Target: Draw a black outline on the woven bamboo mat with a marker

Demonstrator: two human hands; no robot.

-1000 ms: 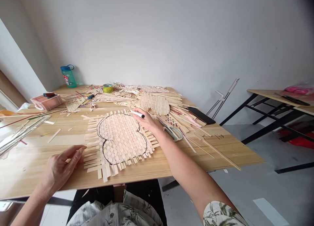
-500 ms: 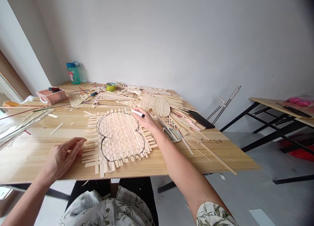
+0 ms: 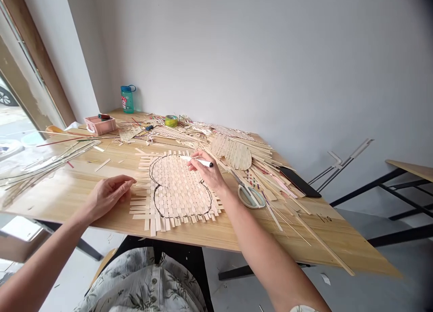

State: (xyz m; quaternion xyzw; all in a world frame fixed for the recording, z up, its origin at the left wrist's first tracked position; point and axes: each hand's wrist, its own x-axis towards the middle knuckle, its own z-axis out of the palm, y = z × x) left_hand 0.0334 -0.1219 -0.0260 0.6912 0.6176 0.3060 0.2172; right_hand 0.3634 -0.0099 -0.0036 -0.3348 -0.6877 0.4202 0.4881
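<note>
A square mat woven from pale flat strips (image 3: 176, 192) lies on the table, its strip ends sticking out all round. A dark, lobed outline is drawn on it. My right hand (image 3: 206, 172) is closed around a white marker (image 3: 202, 162) with a black end, held over the mat's upper right part. The marker's other end points left, close to the weave. My left hand (image 3: 110, 195) rests on the table at the mat's left edge. Its fingers are curled together, thumb against them, fingertips by the strip ends; nothing shows between them.
Scissors (image 3: 251, 197) lie right of my right forearm, beside loose strips and a black flat object (image 3: 299, 181). Behind are a rounded woven piece (image 3: 232, 152), yellow-green tape (image 3: 171, 121), a pink box (image 3: 100, 126) and a teal bottle (image 3: 127, 100). Long strips lie at left.
The camera view has turned, shifting everything rightward. My right hand with the marker has come slightly nearer over the mat, and the marker lies flatter. My left hand stays beside the mat.
</note>
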